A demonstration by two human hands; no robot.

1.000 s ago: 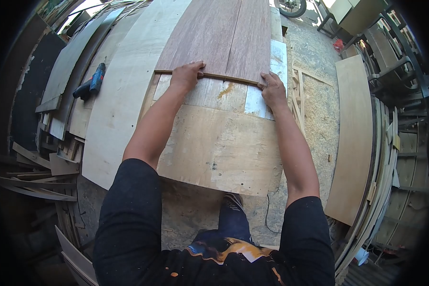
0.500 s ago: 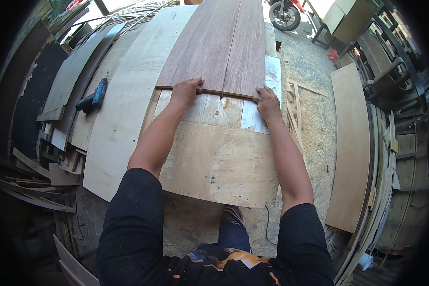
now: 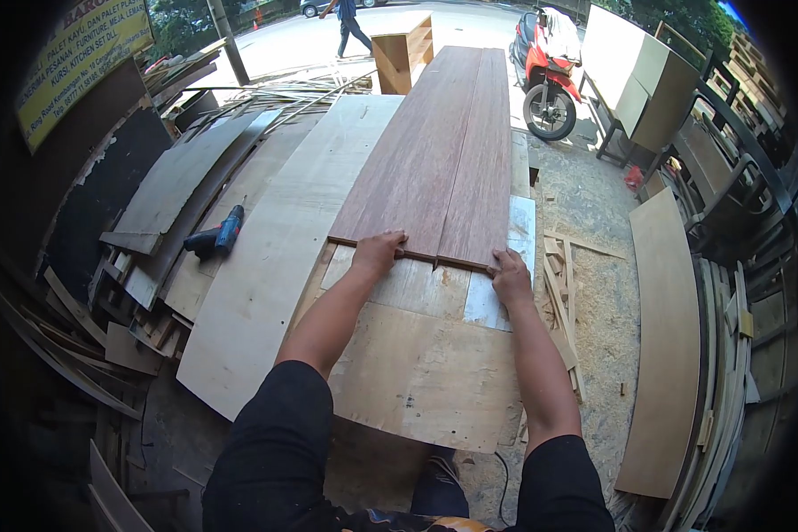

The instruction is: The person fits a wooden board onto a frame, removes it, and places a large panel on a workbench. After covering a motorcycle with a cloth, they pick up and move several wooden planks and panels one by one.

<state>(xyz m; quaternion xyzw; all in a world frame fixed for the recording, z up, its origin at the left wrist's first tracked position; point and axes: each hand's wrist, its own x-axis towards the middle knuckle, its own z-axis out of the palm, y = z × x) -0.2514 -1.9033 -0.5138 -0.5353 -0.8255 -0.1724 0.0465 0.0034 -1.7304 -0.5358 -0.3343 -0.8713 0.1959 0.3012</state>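
A long reddish-brown wooden panel, with a seam along its length, lies on the plywood-topped workbench. My left hand grips its near edge left of the seam, fingers curled over the edge. At the near right corner, my right hand holds the same panel, with fingers along the corner. Beside the panel on the left is a pale plywood sheet. A blue and black cordless drill rests on boards farther left.
Wood strips and sawdust lie right of the bench. Boards lean at the right. A red motorcycle, a wooden cabinet and a walking person are at the back. A yellow sign hangs upper left.
The view has tilted up, so the panel and both hands appear lower. The panel's far end, the cabinet, the sign and the walking person now show. Both hands keep their hold.
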